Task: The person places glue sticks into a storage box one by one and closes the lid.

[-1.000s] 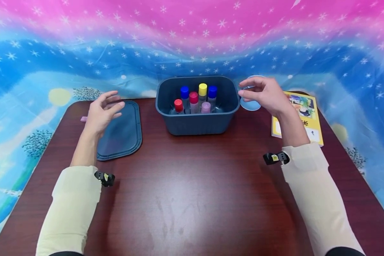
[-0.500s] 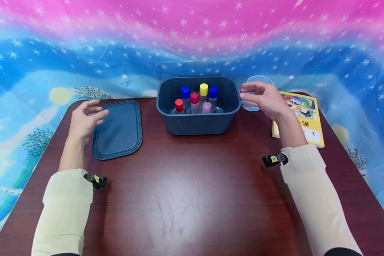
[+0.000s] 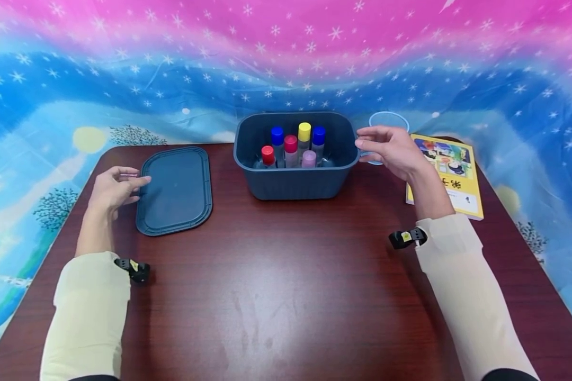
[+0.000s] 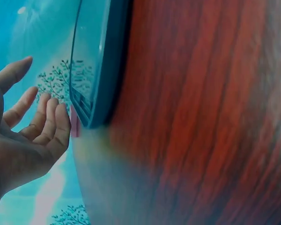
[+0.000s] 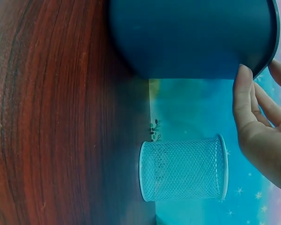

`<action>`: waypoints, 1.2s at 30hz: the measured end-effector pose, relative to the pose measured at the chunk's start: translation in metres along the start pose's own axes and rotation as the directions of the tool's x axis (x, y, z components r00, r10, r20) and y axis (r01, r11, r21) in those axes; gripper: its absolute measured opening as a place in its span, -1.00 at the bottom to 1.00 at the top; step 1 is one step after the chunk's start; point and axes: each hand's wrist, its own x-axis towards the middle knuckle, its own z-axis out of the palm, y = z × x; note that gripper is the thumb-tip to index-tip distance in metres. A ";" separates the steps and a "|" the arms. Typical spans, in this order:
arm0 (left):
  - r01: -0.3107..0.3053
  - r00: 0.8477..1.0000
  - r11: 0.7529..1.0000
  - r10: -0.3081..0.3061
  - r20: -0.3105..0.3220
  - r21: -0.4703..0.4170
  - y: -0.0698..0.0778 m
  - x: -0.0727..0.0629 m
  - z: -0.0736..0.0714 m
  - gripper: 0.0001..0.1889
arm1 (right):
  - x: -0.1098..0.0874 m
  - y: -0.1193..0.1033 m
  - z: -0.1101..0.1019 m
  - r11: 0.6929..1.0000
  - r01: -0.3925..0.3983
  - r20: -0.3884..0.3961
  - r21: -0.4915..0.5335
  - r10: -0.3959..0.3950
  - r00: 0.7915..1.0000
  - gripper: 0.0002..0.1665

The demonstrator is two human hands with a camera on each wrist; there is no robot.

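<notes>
A dark blue-grey plastic bin stands at the back middle, holding several bottles with coloured caps, among them a yellow-capped bottle. My right hand is at the bin's right rim, fingertips at or against it. In the right wrist view, the fingers of that hand are loosely extended beside the bin wall. A matching flat lid lies at the left. My left hand hovers at the lid's left edge, fingers loosely bent and holding nothing; whether it touches the lid cannot be told.
A light-blue mesh pen cup stands right of the bin, partly behind my right hand. A yellow book lies at the far right. A small pink item shows beyond the lid's edge. A printed cloth hangs behind the table.
My left hand has moved left and down, from over the lid to its left edge. My right hand has shifted slightly down, staying by the bin's rim. Bin, bottles and lid stay put.
</notes>
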 end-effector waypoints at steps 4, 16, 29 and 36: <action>0.015 0.999 0.999 -0.016 0.030 0.046 -0.007 0.004 -0.003 -0.33 | -0.001 -0.003 -0.001 1.000 -0.001 0.012 0.005 0.001 1.000 -0.28; -0.001 0.999 0.998 -0.002 0.041 0.069 -0.021 0.013 -0.004 -0.33 | -0.002 -0.004 -0.002 1.000 -0.009 0.004 -0.016 0.009 1.000 -0.31; -0.115 0.988 0.979 0.095 0.121 0.170 -0.021 0.018 -0.003 -0.28 | -0.003 -0.005 -0.002 0.999 -0.011 -0.002 -0.038 0.011 1.000 -0.31; -0.049 0.977 0.999 0.051 0.207 -0.011 -0.015 0.017 -0.007 -0.21 | -0.001 -0.005 -0.001 1.000 -0.010 0.005 -0.015 0.010 1.000 -0.31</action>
